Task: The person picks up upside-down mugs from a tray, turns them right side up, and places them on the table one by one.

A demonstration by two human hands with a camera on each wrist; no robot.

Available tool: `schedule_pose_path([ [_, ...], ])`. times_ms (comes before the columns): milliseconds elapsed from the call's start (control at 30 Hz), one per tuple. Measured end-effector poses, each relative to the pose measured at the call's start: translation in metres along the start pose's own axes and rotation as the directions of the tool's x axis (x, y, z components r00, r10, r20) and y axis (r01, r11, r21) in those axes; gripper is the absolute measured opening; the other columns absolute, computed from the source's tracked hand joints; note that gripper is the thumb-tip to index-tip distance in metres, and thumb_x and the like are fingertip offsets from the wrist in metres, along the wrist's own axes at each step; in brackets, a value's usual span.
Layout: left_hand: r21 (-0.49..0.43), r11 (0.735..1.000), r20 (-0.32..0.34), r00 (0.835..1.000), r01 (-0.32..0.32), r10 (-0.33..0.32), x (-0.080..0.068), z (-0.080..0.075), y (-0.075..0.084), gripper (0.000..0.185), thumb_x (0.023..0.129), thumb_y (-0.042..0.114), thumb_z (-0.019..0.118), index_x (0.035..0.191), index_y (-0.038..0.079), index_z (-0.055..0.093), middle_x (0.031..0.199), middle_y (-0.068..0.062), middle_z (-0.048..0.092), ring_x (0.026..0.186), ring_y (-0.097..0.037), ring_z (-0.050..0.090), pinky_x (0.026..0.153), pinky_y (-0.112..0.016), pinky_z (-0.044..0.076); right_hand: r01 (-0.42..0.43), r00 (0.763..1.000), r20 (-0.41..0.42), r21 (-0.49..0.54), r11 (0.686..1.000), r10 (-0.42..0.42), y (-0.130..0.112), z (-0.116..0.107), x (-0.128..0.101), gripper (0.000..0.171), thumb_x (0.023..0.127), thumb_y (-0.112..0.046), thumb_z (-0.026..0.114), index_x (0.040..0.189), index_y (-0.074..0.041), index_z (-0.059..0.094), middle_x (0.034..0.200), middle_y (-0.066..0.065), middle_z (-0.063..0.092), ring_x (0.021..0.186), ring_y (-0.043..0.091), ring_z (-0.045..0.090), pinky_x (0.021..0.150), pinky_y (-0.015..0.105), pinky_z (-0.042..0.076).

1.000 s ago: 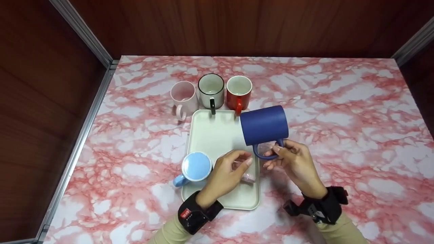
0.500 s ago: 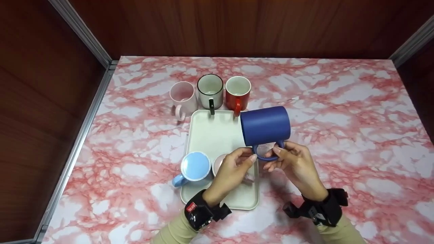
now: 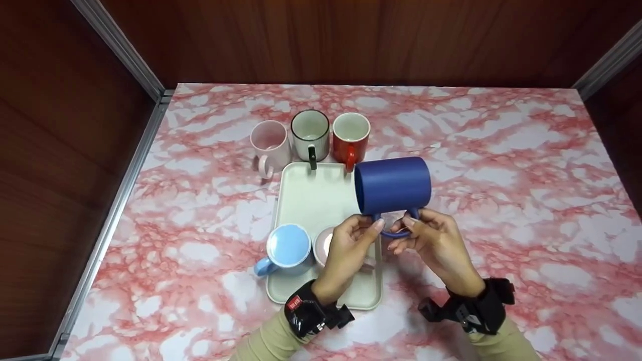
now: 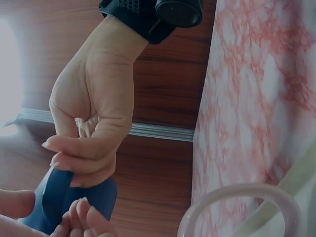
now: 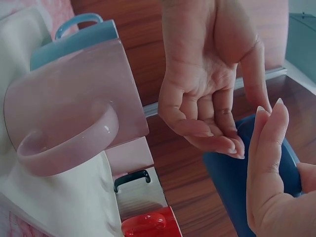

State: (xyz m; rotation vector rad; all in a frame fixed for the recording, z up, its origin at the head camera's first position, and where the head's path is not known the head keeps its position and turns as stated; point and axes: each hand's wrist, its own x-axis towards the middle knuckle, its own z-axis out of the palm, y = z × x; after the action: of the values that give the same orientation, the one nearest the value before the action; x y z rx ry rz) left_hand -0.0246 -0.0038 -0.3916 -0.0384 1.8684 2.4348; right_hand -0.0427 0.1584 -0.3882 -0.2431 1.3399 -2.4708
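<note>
A dark blue mug point(image 3: 393, 185) is held on its side above the right edge of the tray, its mouth facing left and its handle toward me. My right hand point(image 3: 444, 248) pinches the handle near the mug's base end. At the other end of the handle, my left hand point(image 3: 348, 253) grips it between thumb and fingers. Beneath the left hand, a pale pink mug point(image 5: 74, 94) stands on the cream tray point(image 3: 316, 195), partly hidden in the head view. To its left on the tray is a light blue mug point(image 3: 290, 245), handle pointing left.
Behind the tray, three mugs stand in a row on the red-and-white marbled table point(image 3: 501, 200): a pink mug point(image 3: 271, 145), a white mug point(image 3: 311, 133) with black rim and handle, and a red mug point(image 3: 351, 138). Dark wooden panels point(image 3: 351, 40) enclose the table.
My left hand has moved right from beside the blue mug and taken hold of its handle. The right hand keeps its grip, and the mug has barely shifted.
</note>
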Motion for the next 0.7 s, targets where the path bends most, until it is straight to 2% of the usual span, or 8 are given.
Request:
schedule_pose_path([
  [167,-0.040,0.999,-0.070,0.997,0.017,-0.020,0.0010,0.0042,-0.0018,0.022,0.083,0.002,0.064,0.096,-0.014,0.056,0.087,-0.012,0.063,0.079,-0.016,0.061,0.077,-0.033,0.050,0.001,1.000,0.023,0.023,1.000,-0.001,0.0005,-0.0003,0.0015,0.013,0.093,0.005,0.043,0.089,0.009,0.054,0.085,0.021,0.062,0.063,0.027,0.064,0.056,0.033,0.053],
  [300,-0.058,0.998,-0.103,0.994,0.017,-0.023,0.0006,0.0061,-0.0036,0.023,0.081,0.000,0.065,0.096,-0.015,0.055,0.086,-0.013,0.063,0.079,-0.018,0.062,0.076,-0.031,0.050,-0.003,1.000,0.021,-0.003,1.000,0.003,0.0012,-0.0014,0.0025,0.012,0.093,0.004,0.045,0.090,0.009,0.055,0.085,0.019,0.064,0.058,0.022,0.062,0.051,0.028,0.051],
  [600,-0.114,0.994,-0.120,0.993,-0.004,-0.010,0.0004,0.0098,-0.0035,0.021,0.081,-0.004,0.063,0.096,-0.016,0.055,0.085,-0.013,0.063,0.078,-0.016,0.061,0.078,-0.030,0.049,0.017,1.000,-0.010,-0.123,0.992,-0.018,0.0040,-0.0053,0.0036,0.015,0.091,0.000,0.050,0.093,0.013,0.057,0.084,0.018,0.064,0.057,0.019,0.058,0.050,0.026,0.047],
  [700,-0.125,0.992,-0.118,0.993,0.010,-0.025,0.0009,0.0108,-0.0039,0.023,0.081,-0.003,0.063,0.098,-0.017,0.054,0.085,-0.013,0.063,0.078,-0.016,0.060,0.075,-0.027,0.049,0.012,1.000,-0.027,-0.162,0.987,-0.016,0.0042,-0.0075,0.0041,0.015,0.091,-0.001,0.052,0.092,0.013,0.057,0.083,0.018,0.064,0.057,0.019,0.058,0.051,0.027,0.048],
])
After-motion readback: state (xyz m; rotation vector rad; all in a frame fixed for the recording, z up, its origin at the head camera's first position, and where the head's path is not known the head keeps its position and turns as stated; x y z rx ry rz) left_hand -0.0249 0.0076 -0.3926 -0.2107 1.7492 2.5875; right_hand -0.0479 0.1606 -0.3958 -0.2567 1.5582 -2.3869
